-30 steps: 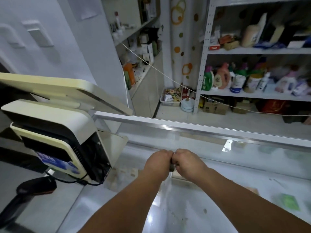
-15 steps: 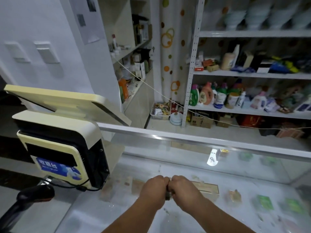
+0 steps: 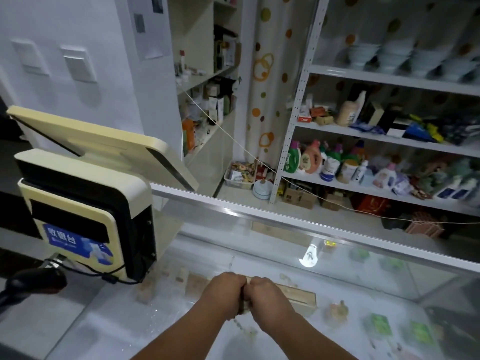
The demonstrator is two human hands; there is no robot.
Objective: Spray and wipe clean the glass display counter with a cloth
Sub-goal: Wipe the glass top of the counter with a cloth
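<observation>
a: where are our hands?
b: both sit low at six o'clock, above the glass display counter (image 3: 181, 320). our left hand (image 3: 223, 289) and right hand (image 3: 267, 294) are curled into fists. the knuckles touch and the backs face us.
a: do they hold anything?
b: a small greyish wad (image 3: 242, 306) shows in the seam between the fists, and both clench on it. we cannot tell whether it is the cloth.
a: and the counter?
b: its glass top spreads beneath our forearms from eight o'clock to four o'clock. small goods show blurred under the glass. a metal rail (image 3: 285, 214) edges the far side, slanting from nine o'clock down toward three o'clock.
a: what else is near?
b: at nine o'clock a cream checkout terminal (image 3: 85, 203) stands at the counter's left end. a black scanner (image 3: 33, 281) lies just beside it at eight o'clock. at two o'clock, well apart, metal shelves (image 3: 389, 144) carry bottles.
</observation>
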